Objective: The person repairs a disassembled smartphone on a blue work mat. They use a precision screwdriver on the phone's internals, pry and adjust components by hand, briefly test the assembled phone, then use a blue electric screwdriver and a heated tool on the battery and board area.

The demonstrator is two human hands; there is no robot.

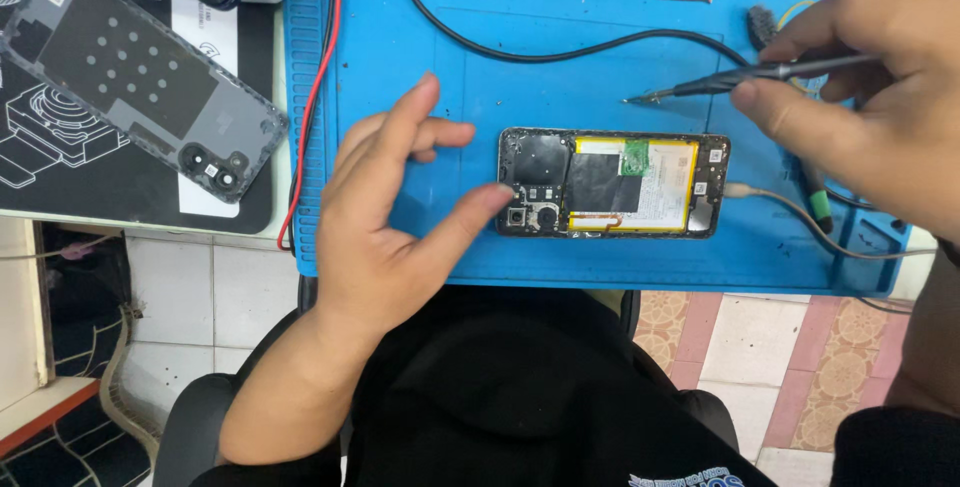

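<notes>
opened black smartphone with yellow-edged battery exposed (613,183) lies flat on the blue silicone work mat (480,67), long axis 9 to 3 o'clock, camera end at 9. left hand (395,217) at 9 o'clock of the phone, fingers spread apart, holding nothing; thumb tip touches the phone's camera-end edge. right hand (880,87) at 2 o'clock of the phone, fingers clamped on a thin dark metal screwdriver (745,75), tip pointing toward 9, above the phone and apart from it. grey removed back cover (135,77) lies far off at 10 o'clock. black cable (520,52) curves across the mat at 12.
</notes>
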